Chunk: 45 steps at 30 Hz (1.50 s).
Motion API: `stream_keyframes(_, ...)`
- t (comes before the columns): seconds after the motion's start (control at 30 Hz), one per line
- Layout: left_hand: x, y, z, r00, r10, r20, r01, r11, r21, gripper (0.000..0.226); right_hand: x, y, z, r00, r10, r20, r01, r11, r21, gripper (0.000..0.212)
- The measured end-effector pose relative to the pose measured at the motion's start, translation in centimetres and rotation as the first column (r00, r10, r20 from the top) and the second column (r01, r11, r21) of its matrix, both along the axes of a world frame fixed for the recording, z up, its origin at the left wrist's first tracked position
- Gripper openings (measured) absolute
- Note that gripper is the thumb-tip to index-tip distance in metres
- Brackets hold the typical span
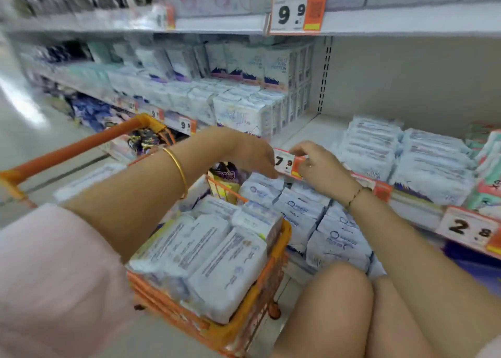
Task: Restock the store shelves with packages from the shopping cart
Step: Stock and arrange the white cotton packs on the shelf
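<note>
An orange shopping cart (pixel 274 265) stands in front of me, filled with white packages (pixel 217 263). My left hand (pixel 249 154) reaches over the cart with its fingers stretched toward the left edge of a "7.9" price tag (pixel 284 163) on the shelf rail. My right hand (pixel 318 165) pinches the right end of that tag with curled fingers. Just below the tag, similar white packages (pixel 306 211) stand in rows on the lower shelf. Neither hand holds a package.
The middle shelf (pixel 320 130) has a bare patch between a tall stack of white packs (pixel 244 113) at left and flat piles (pixel 376 146) at right. A "2.8" tag (pixel 467 229) hangs lower right. My knees (pixel 339 298) are bent by the cart. The aisle floor lies left.
</note>
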State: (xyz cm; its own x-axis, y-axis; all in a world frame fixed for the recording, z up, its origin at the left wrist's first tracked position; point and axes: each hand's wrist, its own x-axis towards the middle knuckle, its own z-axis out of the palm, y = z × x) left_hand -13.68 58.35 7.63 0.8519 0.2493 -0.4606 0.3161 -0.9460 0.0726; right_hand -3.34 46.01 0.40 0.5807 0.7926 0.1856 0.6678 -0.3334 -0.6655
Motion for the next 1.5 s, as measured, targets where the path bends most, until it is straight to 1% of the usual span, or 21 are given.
stream_keyframes(0.07,-3.1,-0.1,-0.9,0.998,0.011,-0.064,-0.009,1.0,0.024,0.024,-2.6,0.2,-0.4,0.999,0.042,-0.025,-0.042,0.999,-0.01,0.036)
stream_keyframes(0.13,-5.1,-0.5,-1.8,0.996,0.021,-0.087,-0.015,0.998,0.069,0.039,-4.5,0.3,-0.7,0.997,0.073,-0.035,-0.074,0.997,-0.03,0.037)
stream_keyframes(0.23,-6.3,-1.1,-3.4,0.998,0.062,-0.029,-0.063,0.998,-0.012,0.041,-6.4,0.2,-0.8,0.995,0.093,-0.04,-0.095,0.993,-0.064,0.037)
stream_keyframes(0.27,-6.3,-1.4,-3.9,0.997,0.074,-0.014,-0.074,0.997,-0.035,0.053,-6.7,0.1,-0.8,0.996,0.087,-0.033,-0.09,0.993,-0.075,0.036)
stream_keyframes(0.33,-5.9,-2.3,-5.2,0.994,0.106,-0.01,-0.106,0.994,-0.003,0.073,-7.0,-0.3,-0.8,0.998,0.063,-0.024,-0.065,0.994,-0.09,0.036)
stream_keyframes(0.4,-5.3,-3.4,-6.4,0.992,0.123,-0.012,-0.122,0.992,0.043,0.079,-6.8,-0.7,-1.0,0.999,0.038,-0.028,-0.04,0.995,-0.088,0.038)
stream_keyframes(0.53,-4.5,-4.0,-7.5,0.983,0.175,0.06,-0.178,0.982,0.065,0.072,-5.8,-2.0,-1.7,0.998,-0.013,-0.057,0.009,0.997,-0.079,0.037)
stream_keyframes(0.6,-4.6,-4.0,-6.7,0.974,0.197,0.116,-0.198,0.98,0.001,0.062,-5.4,-2.5,-1.9,0.995,-0.042,-0.089,0.036,0.997,-0.069,0.037)
stream_keyframes(0.7,-4.5,-2.8,-3.9,0.931,0.262,0.253,-0.229,0.961,-0.154,0.039,-4.9,-2.9,-1.7,0.989,-0.061,-0.137,0.057,0.998,-0.034,0.038)
stream_keyframes(0.77,-4.3,-1.7,-1.8,0.887,0.343,0.31,-0.282,0.933,-0.225,0.037,-4.7,-3.1,-1.3,0.981,-0.077,-0.177,0.081,0.997,0.012,0.038)
stream_keyframes(0.83,-3.9,-0.9,-0.6,0.834,0.44,0.332,-0.319,0.876,-0.36,0.033,-4.5,-3.3,-0.8,0.973,-0.087,-0.212,0.101,0.993,0.056,0.037)
stream_keyframes(0.9,-3.1,-1.0,-0.2,0.796,0.53,0.292,-0.322,0.78,-0.537,0.026,-4.1,-3.7,-0.2,0.961,-0.087,-0.262,0.118,0.988,0.103,0.035)
stream_keyframes(0.97,-2.1,-1.5,-0.2,0.78,0.579,0.238,-0.308,0.686,-0.66,0.023,-3.6,-4.1,0.4,0.95,-0.078,-0.302,0.131,0.979,0.159,0.031)
stream_keyframes(1.0,-1.5,-2.0,-0.2,0.778,0.591,0.213,-0.3,0.648,-0.7,0.023,-3.2,-4.4,0.7,0.954,-0.078,-0.289,0.132,0.976,0.174,0.029)
stream_keyframes(1.1,0.7,-3.5,-0.3,0.776,0.608,0.168,-0.28,0.571,-0.772,0.022,-1.7,-5.8,1.6,0.97,-0.113,-0.215,0.157,0.967,0.201,0.027)
stream_keyframes(1.17,2.2,-4.5,0.0,0.758,0.632,0.162,-0.267,0.527,-0.807,0.02,-0.4,-7.0,2.1,0.964,-0.131,-0.233,0.18,0.962,0.203,0.032)
stream_keyframes(1.27,4.8,-5.9,0.5,0.754,0.629,0.191,-0.224,0.518,-0.825,0.021,1.9,-9.0,2.5,0.946,-0.11,-0.306,0.163,0.974,0.155,0.041)
stream_keyframes(1.33,6.5,-6.5,0.8,0.748,0.635,0.193,-0.207,0.499,-0.842,0.021,3.3,-9.9,2.9,0.947,-0.134,-0.292,0.181,0.973,0.141,0.051)
stream_keyframes(1.37,7.4,-6.7,1.0,0.748,0.637,0.188,-0.192,0.479,-0.856,0.022,3.9,-10.3,3.1,0.949,-0.152,-0.276,0.2,0.968,0.154,0.052)
stream_keyframes(1.43,9.2,-7.0,1.2,0.763,0.626,0.16,-0.133,0.395,-0.909,0.03,4.9,-10.8,3.5,0.938,-0.189,-0.29,0.256,0.943,0.213,0.045)
stream_keyframes(1.5,10.7,-7.0,1.3,0.783,0.611,0.116,-0.057,0.255,-0.965,0.039,5.9,-11.1,3.7,0.887,-0.207,-0.413,0.343,0.894,0.288,0.034)
